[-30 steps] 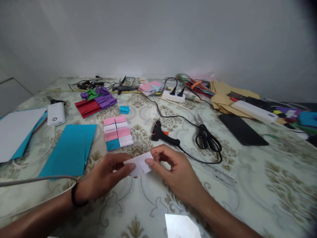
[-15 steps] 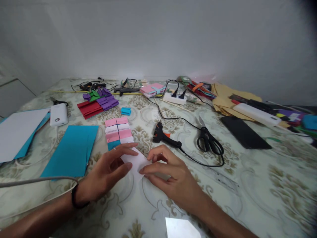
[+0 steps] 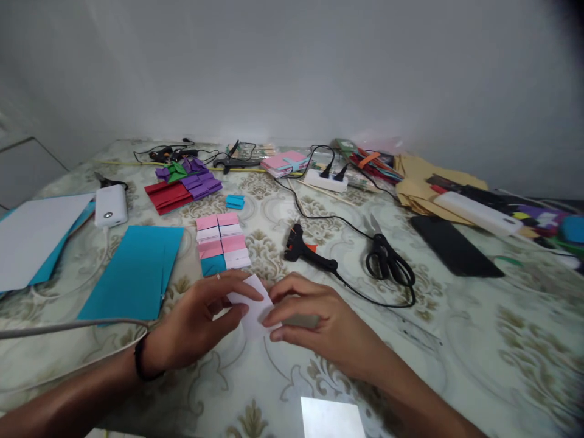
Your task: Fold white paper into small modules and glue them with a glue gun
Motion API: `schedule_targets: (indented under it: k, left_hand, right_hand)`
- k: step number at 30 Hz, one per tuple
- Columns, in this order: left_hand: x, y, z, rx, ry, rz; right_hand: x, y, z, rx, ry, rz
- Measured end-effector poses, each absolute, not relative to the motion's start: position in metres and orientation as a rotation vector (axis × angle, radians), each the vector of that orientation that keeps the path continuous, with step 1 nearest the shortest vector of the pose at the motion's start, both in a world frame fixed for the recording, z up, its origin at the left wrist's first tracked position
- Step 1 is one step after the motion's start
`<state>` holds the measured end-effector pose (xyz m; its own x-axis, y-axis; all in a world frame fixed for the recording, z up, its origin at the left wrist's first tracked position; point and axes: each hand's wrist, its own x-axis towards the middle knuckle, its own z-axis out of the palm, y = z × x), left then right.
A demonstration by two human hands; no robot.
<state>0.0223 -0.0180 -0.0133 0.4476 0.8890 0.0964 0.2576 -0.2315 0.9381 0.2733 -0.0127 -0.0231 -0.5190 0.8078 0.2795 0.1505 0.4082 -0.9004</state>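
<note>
A small white piece of paper (image 3: 252, 310) lies tilted between my two hands, low in the middle of the view. My left hand (image 3: 203, 316) grips its left side between thumb and fingers. On its right edge, the fingers of my right hand (image 3: 314, 319) pinch the paper. Just beyond my left hand sit folded paper strips (image 3: 221, 237) in pink, white and blue, bound with dark bands. A black glue gun (image 3: 306, 252) rests past my right hand, its cord looping to the right. Black-handled scissors (image 3: 385, 258) lie beside that cord.
Blue sheets (image 3: 132, 271) lie left, near a white power bank (image 3: 111, 205). Red folded paper (image 3: 168, 196) and a white power strip (image 3: 326, 179) are farther back. A black phone (image 3: 456, 246) and a clear ruler (image 3: 417, 333) lie right. White paper (image 3: 332, 418) sits at the front edge.
The white paper has turned a little and its right edge is lifted between my fingers. My right thumb now shows more in front of it. The whole view has shifted slightly.
</note>
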Motion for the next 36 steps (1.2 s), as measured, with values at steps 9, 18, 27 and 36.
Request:
schedule_targets:
  k: [9, 18, 27, 36]
  left_hand:
    - [0.022, -0.027, -0.011, 1.585, 0.885, 0.954]
    - [0.026, -0.030, -0.005, 2.095, 1.106, 1.008]
    - [0.023, -0.030, -0.002, 2.069, 1.120, 0.910]
    - [0.023, -0.033, -0.005, 1.962, 1.119, 0.932]
  right_hand:
    - [0.268, -0.021, -0.022, -0.828, -1.688, 0.981]
    - [0.261, -0.026, -0.024, -0.831, -1.650, 1.023]
    - [0.261, -0.026, -0.019, -0.873, -1.609, 0.996]
    - [0.255, -0.031, -0.018, -0.841, -1.454, 1.191]
